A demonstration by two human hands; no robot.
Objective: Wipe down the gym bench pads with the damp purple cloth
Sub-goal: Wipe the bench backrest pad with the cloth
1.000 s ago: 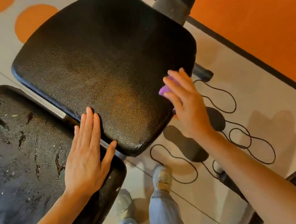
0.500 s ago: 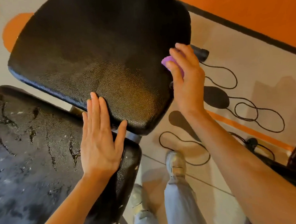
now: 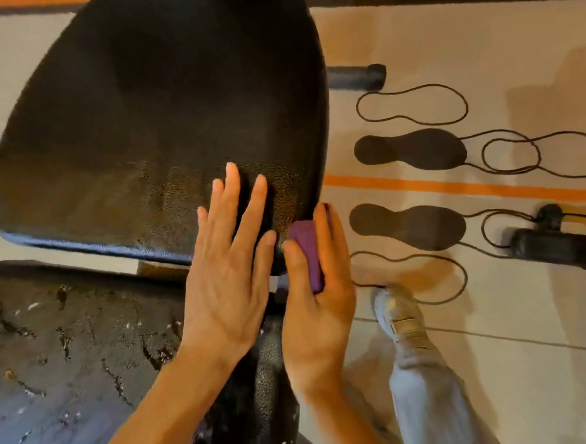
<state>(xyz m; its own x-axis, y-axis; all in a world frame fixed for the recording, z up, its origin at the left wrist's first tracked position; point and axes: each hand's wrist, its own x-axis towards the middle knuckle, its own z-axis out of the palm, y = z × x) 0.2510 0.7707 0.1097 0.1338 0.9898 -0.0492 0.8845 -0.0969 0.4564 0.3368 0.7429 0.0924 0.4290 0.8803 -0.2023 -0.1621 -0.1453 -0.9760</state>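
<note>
Since half a second ago the right hand [image 3: 315, 299] has dropped from the far right edge of the seat pad [image 3: 162, 127] to its near right corner, and the left hand [image 3: 230, 260] has slid over beside it. The right hand is curled, pinching the folded purple cloth [image 3: 307, 252] between thumb and fingers against the pad's side wall; whether the cloth presses the vinyl or only skims it is hard to tell through the blur. The left hand lies flat and spread, fingers toward 12 o'clock, palm bridging the gap onto the cracked back pad [image 3: 70, 355].

From the right hand the cloth runs lengthwise toward 12 o'clock, along the pad's right edge. The unwiped top lies at 11 o'clock from it, the cracked pad at 8 o'clock. The right hand is nearer that edge; the left is nearer both pad tops.

Count: two pads, one cloth, two hands. On the floor, two solid footprint marks [image 3: 410, 151] among outlined ones, and one shoe [image 3: 398, 313].
</note>
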